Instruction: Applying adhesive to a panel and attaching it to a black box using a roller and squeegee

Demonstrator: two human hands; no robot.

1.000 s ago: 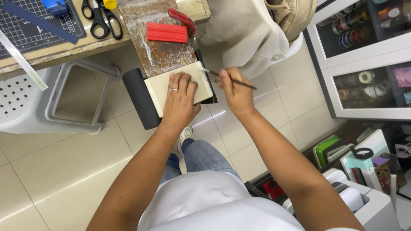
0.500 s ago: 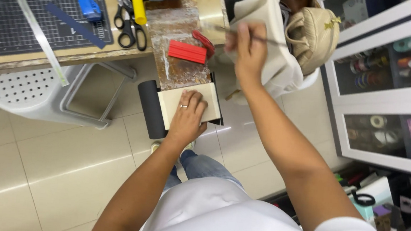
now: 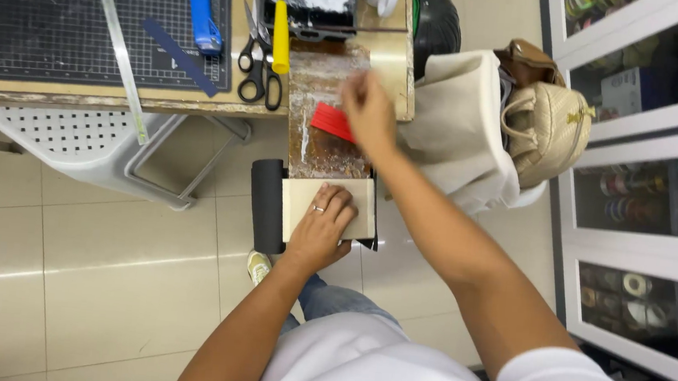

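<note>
My left hand [image 3: 321,228], a ring on one finger, lies flat on a cream board [image 3: 299,199] and holds it down over my knee. The board sits on a black cover [image 3: 266,204] that sticks out to its left. My right hand [image 3: 369,113] is stretched out over the table edge and blurred by motion. It hovers just right of a red flat piece [image 3: 329,121], which lies on a stained brown sheet [image 3: 324,75]. Its fingers look curled, and whether they hold anything is hidden by the blur.
On the table lie black scissors [image 3: 256,65], a yellow-handled tool [image 3: 281,37], a blue knife [image 3: 202,7], a metal ruler [image 3: 118,49], a dark cutting mat [image 3: 44,9] and a black tray [image 3: 315,0]. A white stool [image 3: 73,143] stands left. A canvas bag [image 3: 459,127], beige handbag [image 3: 553,127] and glass cabinet [image 3: 652,161] stand right.
My right hand, which held a thin brush at the cream board, has lifted away and swung out over the table by the red piece. My left hand stays on the board.
</note>
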